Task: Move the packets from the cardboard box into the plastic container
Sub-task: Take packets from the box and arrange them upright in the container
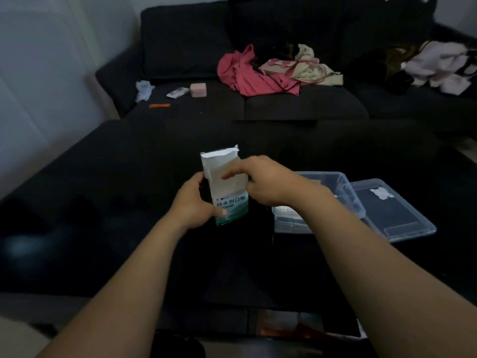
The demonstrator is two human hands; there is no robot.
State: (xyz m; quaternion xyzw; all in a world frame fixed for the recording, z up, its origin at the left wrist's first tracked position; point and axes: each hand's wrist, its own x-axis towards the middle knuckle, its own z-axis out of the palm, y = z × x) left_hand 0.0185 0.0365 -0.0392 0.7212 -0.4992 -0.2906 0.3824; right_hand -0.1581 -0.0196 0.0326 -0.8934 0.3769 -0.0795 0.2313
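Observation:
A small white and green cardboard box (228,200) with its top flap open is held over the dark table. My left hand (192,204) grips its lower left side. My right hand (260,180) is at the box's upper right, its index finger stretched across the open flap; whether it pinches anything is hidden. Right of the box stands the clear plastic container (343,187), with pale packets (289,218) lying in its near end, partly hidden by my right forearm.
The container's clear lid (402,223) lies flat to its right on the black table (129,202). Behind is a dark sofa (284,104) with pink clothes (247,73), a pink case (198,89) and other small items.

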